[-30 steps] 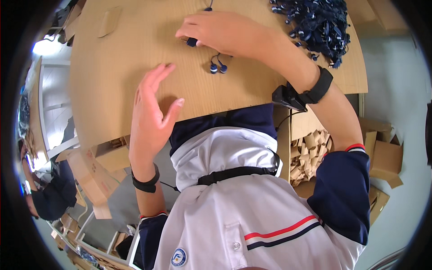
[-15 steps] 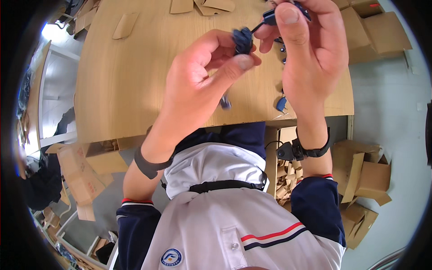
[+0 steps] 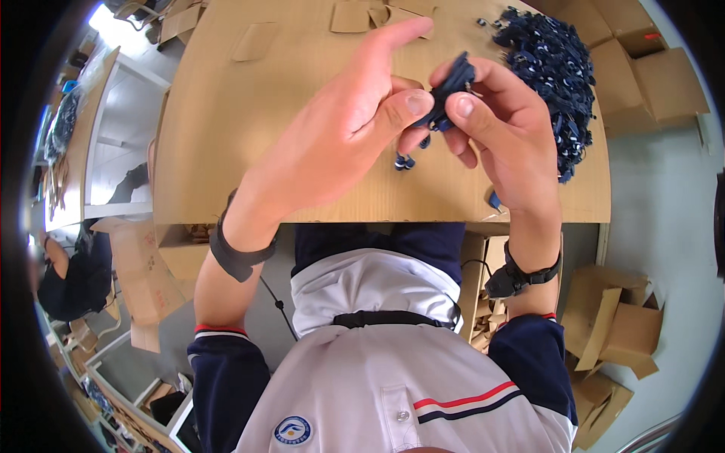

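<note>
A small bundle of dark blue cable (image 3: 451, 81) is held between both hands above the table's near half. My left hand (image 3: 343, 121) presses the bundle's lower end with the thumb; its index finger stretches away, and the other fingers are partly hidden. From the right side, my right hand (image 3: 506, 121) pinches the bundle between thumb and fingers. Below the hands are small dark rounded ends (image 3: 405, 161) with pale bands; I cannot tell whether they hang from the bundle or lie on the table. A blue piece (image 3: 495, 201) lies by the table's front edge, near my right wrist.
A large heap of dark blue cable bundles (image 3: 551, 83) covers the far right of the wooden table (image 3: 226, 151). Flat cardboard pieces (image 3: 355, 16) lie at the far edge. Open cardboard boxes (image 3: 642, 83) stand on the right. At the left, another person's arm (image 3: 57, 257) shows.
Both hands have come nearer and closer together, and the cable stretch between them no longer shows. The bundle is now held by both hands. The view has shifted, bringing the heap into sight.
</note>
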The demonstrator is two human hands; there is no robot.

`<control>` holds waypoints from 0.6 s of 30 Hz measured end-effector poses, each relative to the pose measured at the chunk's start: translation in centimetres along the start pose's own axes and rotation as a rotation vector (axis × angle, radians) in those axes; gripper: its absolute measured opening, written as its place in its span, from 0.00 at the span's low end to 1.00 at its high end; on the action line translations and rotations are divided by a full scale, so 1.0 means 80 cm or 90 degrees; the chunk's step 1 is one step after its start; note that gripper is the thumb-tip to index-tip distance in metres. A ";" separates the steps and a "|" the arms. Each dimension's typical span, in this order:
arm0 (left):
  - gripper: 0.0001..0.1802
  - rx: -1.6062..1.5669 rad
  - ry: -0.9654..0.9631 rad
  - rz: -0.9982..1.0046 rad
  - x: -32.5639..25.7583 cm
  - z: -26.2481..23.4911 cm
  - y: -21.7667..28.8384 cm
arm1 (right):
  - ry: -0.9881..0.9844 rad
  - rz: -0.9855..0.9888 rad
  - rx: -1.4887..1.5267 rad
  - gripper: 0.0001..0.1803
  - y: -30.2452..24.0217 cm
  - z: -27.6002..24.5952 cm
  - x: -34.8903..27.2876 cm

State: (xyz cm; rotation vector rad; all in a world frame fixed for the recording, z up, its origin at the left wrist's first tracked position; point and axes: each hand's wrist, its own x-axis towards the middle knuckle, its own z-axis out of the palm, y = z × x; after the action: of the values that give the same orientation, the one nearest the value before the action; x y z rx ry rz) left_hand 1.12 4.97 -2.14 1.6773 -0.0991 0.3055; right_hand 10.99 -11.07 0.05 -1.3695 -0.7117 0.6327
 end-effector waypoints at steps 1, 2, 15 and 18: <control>0.29 0.049 -0.042 -0.002 0.002 -0.008 0.001 | 0.001 -0.022 -0.017 0.13 0.001 -0.002 0.000; 0.29 0.054 -0.038 -0.001 0.008 -0.021 -0.005 | 0.016 -0.044 -0.075 0.11 0.002 -0.005 0.000; 0.23 0.621 -0.102 0.107 0.033 -0.283 -0.148 | 0.078 -0.436 -0.401 0.13 -0.030 -0.024 0.003; 0.25 0.833 -0.139 0.206 0.011 -0.262 -0.122 | 0.099 -0.589 -0.297 0.12 -0.032 -0.015 0.012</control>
State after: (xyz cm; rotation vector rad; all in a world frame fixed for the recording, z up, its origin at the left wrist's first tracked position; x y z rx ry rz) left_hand 1.33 27.04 -9.17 3.0033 -0.3973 0.4749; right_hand 12.50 -11.32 2.60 -1.2948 -1.2894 -0.3936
